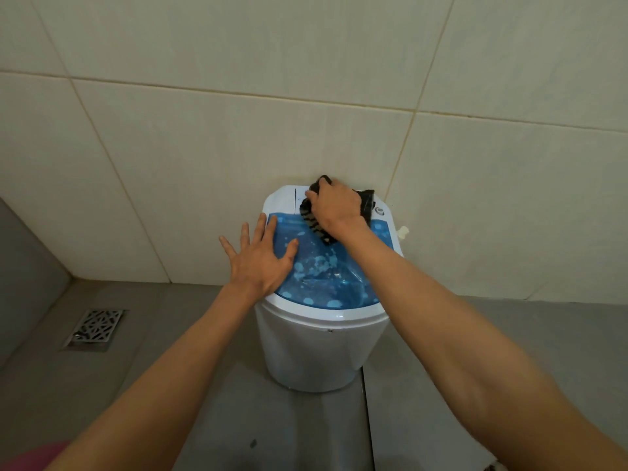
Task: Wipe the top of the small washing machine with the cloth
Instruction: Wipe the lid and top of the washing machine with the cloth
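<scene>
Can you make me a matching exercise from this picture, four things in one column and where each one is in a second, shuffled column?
Column one:
1. cloth
2. left hand
3. drain
4. lid

Column two:
A. set in the grey floor, left of the washer
B. spread flat on the washer's left edge
C. bunched under the right hand at the back of the washer
D. blue, see-through, spotted, covering the washer's top

Pairs: 1-C, 2-B, 3-A, 4-D
</scene>
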`<state>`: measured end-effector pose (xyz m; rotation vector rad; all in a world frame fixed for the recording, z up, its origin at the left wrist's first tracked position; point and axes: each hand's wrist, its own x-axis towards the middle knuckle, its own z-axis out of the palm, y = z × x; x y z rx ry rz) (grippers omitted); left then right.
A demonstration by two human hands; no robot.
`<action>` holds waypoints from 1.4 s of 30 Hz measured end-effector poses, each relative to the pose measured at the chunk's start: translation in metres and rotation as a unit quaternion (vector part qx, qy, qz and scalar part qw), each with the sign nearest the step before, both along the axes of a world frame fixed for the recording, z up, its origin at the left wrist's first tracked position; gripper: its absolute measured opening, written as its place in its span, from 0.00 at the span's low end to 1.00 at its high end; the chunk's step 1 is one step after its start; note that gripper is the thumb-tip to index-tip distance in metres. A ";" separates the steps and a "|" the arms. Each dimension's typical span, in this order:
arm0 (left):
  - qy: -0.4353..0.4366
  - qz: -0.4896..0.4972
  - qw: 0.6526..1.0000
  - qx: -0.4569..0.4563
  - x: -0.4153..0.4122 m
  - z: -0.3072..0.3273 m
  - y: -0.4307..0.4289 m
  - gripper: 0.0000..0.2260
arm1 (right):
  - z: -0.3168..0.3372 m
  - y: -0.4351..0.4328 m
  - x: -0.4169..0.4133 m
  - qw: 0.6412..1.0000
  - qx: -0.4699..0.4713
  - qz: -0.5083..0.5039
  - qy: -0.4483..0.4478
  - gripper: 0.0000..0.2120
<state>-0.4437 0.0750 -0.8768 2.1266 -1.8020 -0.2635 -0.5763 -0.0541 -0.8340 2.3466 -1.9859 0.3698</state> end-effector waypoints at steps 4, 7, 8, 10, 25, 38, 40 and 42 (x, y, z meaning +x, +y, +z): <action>0.001 -0.003 1.000 -0.003 0.000 0.000 0.001 0.34 | -0.006 -0.001 0.024 0.997 0.001 -0.073 0.002 0.22; 0.001 -0.004 1.000 0.001 0.000 0.000 0.001 0.35 | -0.004 0.004 -0.001 0.998 -0.011 0.043 -0.051 0.21; 0.000 -0.004 1.000 0.001 0.000 0.001 0.002 0.35 | -0.003 0.005 -0.012 0.993 -0.001 0.090 -0.076 0.22; 0.000 -0.005 1.000 0.002 0.000 0.001 0.001 0.35 | 0.001 0.006 -0.031 0.985 0.021 0.150 -0.083 0.24; 0.002 -0.008 1.000 0.015 0.001 0.005 0.003 0.36 | -0.013 0.124 -0.069 0.994 0.081 0.037 -0.065 0.28; 0.007 -0.004 1.000 0.008 0.002 0.002 0.000 0.35 | -0.007 0.103 -0.053 0.985 0.121 -0.089 -0.081 0.31; 0.002 -0.001 1.000 0.010 0.002 0.001 -0.001 0.35 | -0.009 0.109 -0.050 0.992 0.108 -0.017 -0.067 0.31; -0.003 -0.001 1.000 0.011 0.002 0.001 0.000 0.35 | -0.011 0.117 -0.055 0.993 0.093 0.058 -0.049 0.30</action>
